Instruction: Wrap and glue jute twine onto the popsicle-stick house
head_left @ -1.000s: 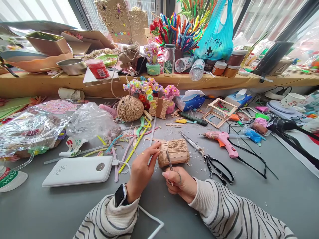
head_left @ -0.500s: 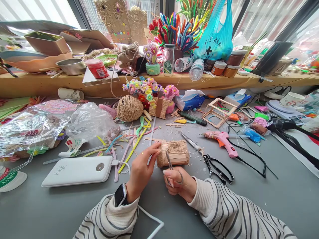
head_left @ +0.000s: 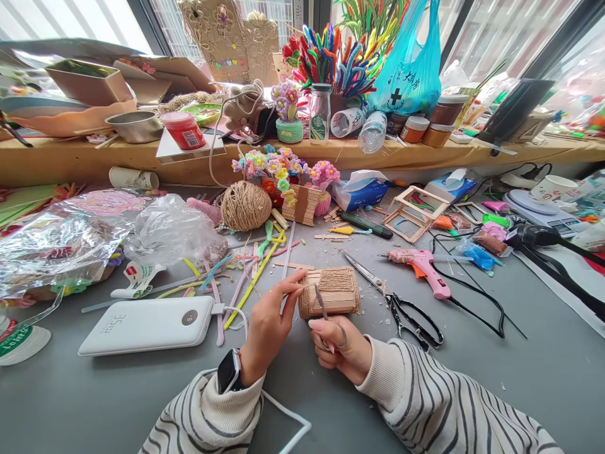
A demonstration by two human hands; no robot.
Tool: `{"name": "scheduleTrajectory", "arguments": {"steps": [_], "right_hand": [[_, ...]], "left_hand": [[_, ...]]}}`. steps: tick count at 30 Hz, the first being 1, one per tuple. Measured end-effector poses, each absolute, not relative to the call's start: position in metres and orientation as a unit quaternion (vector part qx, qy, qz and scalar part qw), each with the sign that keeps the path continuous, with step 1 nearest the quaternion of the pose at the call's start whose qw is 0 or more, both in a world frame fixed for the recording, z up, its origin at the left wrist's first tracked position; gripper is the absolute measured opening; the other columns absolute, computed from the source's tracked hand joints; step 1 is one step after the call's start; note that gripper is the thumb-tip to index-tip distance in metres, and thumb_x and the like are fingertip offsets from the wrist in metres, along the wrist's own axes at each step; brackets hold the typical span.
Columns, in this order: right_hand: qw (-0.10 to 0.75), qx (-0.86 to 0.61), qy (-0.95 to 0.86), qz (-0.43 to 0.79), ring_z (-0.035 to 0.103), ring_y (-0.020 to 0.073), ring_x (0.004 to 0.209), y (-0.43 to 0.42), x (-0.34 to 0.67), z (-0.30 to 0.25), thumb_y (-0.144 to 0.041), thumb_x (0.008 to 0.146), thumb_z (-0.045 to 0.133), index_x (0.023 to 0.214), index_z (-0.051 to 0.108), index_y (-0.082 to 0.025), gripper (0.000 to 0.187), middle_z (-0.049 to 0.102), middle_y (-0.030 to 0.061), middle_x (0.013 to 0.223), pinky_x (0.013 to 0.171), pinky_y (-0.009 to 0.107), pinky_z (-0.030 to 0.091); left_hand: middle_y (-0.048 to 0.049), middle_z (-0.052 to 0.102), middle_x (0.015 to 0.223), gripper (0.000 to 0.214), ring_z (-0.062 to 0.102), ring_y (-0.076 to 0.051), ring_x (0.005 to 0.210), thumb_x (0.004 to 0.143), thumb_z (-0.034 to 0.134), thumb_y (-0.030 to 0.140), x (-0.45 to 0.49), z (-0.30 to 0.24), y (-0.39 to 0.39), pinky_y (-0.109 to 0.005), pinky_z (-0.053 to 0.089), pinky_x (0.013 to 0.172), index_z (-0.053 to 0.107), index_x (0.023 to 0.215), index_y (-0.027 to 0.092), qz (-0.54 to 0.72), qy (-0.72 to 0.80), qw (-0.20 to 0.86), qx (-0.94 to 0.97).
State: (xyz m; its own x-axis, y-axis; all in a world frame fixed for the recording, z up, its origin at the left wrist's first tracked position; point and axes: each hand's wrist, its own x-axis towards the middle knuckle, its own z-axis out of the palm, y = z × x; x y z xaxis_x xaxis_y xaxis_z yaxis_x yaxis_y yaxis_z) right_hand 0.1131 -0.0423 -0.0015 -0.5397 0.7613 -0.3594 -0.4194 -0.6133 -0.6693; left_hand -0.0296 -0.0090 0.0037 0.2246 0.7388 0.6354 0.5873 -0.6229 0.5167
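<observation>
A small craft-stick cylinder (head_left: 338, 304), wrapped with bands of jute twine (head_left: 336, 280), lies on its side on the grey table in front of me. My left hand (head_left: 270, 318) is pinched at its left end, closed on a thin strand of twine. In my right hand (head_left: 338, 345) is a small pair of scissors (head_left: 321, 302), my fingers through the handle loops. The blades point up and away, against the cylinder near the strand; whether they touch the strand I cannot tell. Just right of the cylinder lie larger black-handled scissors (head_left: 394, 299).
A pink glue gun (head_left: 423, 268) with a black cord lies to the right. At left is a white power bank (head_left: 146, 325), its cable running under my left wrist. Behind stand a twine ball (head_left: 246, 207), a stick frame (head_left: 416, 214) and pipe-cleaner flowers (head_left: 271, 167).
The cylinder has shifted very slightly to the right. Both hands keep nearly the same place and hold.
</observation>
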Motion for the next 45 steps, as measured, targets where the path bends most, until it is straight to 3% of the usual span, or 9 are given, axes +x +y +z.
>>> {"name": "scheduleTrajectory", "arguments": {"steps": [5, 10, 21, 24, 28, 33, 39, 45], "right_hand": [[0.326, -0.347, -0.292, 0.829, 0.016, 0.0000, 0.028, -0.043, 0.112, -0.005, -0.051, 0.059, 0.070, 0.039, 0.034, -0.018, 0.052, 0.027, -0.0110, 0.032, 0.036, 0.023, 0.007], [0.304, -0.385, -0.469, 0.735, 0.031, 0.0036, 0.038, -0.042, 0.121, -0.001, -0.054, 0.057, 0.072, 0.040, 0.046, -0.016, 0.049, 0.039, -0.0060, 0.036, 0.041, 0.023, 0.019], [0.264, -0.390, -0.539, 0.698, 0.030, 0.0042, 0.042, -0.033, 0.154, 0.017, -0.053, 0.045, 0.078, 0.048, 0.054, -0.015, 0.045, 0.041, -0.0065, 0.041, 0.041, 0.022, 0.020], [0.267, -0.376, -0.560, 0.688, 0.030, 0.0047, 0.042, -0.028, 0.167, 0.024, -0.055, 0.049, 0.076, 0.049, 0.057, -0.015, 0.044, 0.041, -0.0059, 0.040, 0.041, 0.022, 0.020], [0.344, -0.397, -0.560, 0.641, 0.031, 0.0051, 0.038, -0.019, 0.189, 0.026, -0.063, 0.048, 0.071, 0.045, 0.059, -0.016, 0.049, 0.042, -0.0044, 0.038, 0.038, 0.022, 0.020], [0.442, -0.498, -0.481, 0.570, 0.019, 0.0031, 0.030, -0.005, 0.207, 0.016, -0.067, 0.054, 0.066, 0.052, 0.060, -0.015, 0.052, 0.028, -0.0094, 0.030, 0.036, 0.022, 0.012], [0.492, -0.584, -0.423, 0.488, 0.030, 0.0045, 0.037, 0.004, 0.208, 0.010, -0.056, 0.044, 0.076, 0.049, 0.053, -0.016, 0.046, 0.040, -0.0068, 0.039, 0.038, 0.022, 0.021], [0.509, -0.581, -0.388, 0.503, 0.042, 0.0074, 0.037, 0.006, 0.208, 0.008, -0.050, 0.040, 0.080, 0.053, 0.056, -0.016, 0.043, 0.051, -0.0034, 0.044, 0.038, 0.023, 0.031]], "left_hand": [[-0.0061, 0.069, 0.108, 0.009, 0.065, -0.016, 0.101, 0.087, 0.048, 0.015, -0.030, 0.003, -0.009, -0.028, 0.054, 0.085, 0.053, 0.093, 0.019, 0.457, 0.435, 0.097, 0.770], [-0.0067, 0.068, 0.109, 0.008, 0.064, -0.016, 0.102, 0.087, 0.048, 0.016, -0.030, 0.002, -0.008, -0.028, 0.053, 0.087, 0.054, 0.092, 0.019, 0.467, 0.437, 0.112, 0.761], [-0.0064, 0.069, 0.107, 0.007, 0.065, -0.016, 0.100, 0.087, 0.047, 0.018, -0.030, 0.002, -0.008, -0.029, 0.053, 0.085, 0.053, 0.091, 0.020, 0.477, 0.442, 0.133, 0.748], [-0.0059, 0.069, 0.106, 0.008, 0.065, -0.016, 0.099, 0.087, 0.047, 0.018, -0.031, 0.002, -0.007, -0.028, 0.053, 0.084, 0.053, 0.092, 0.020, 0.481, 0.446, 0.134, 0.743], [-0.0056, 0.069, 0.106, 0.008, 0.066, -0.015, 0.096, 0.087, 0.048, 0.018, -0.033, -0.001, -0.007, -0.026, 0.053, 0.081, 0.054, 0.092, 0.020, 0.490, 0.447, 0.145, 0.734], [-0.0056, 0.069, 0.103, 0.007, 0.065, -0.015, 0.097, 0.087, 0.049, 0.020, -0.036, -0.007, -0.006, -0.026, 0.053, 0.081, 0.055, 0.091, 0.020, 0.519, 0.458, 0.186, 0.697], [-0.0048, 0.070, 0.094, 0.014, 0.067, -0.015, 0.091, 0.085, 0.053, 0.032, -0.036, -0.003, 0.002, -0.030, 0.054, 0.083, 0.055, 0.088, 0.018, 0.611, 0.466, 0.324, 0.552], [-0.0021, 0.071, 0.085, 0.024, 0.068, -0.013, 0.079, 0.079, 0.060, 0.040, -0.042, 0.000, 0.010, -0.026, 0.055, 0.075, 0.055, 0.084, 0.017, 0.651, 0.474, 0.403, 0.435]]}}
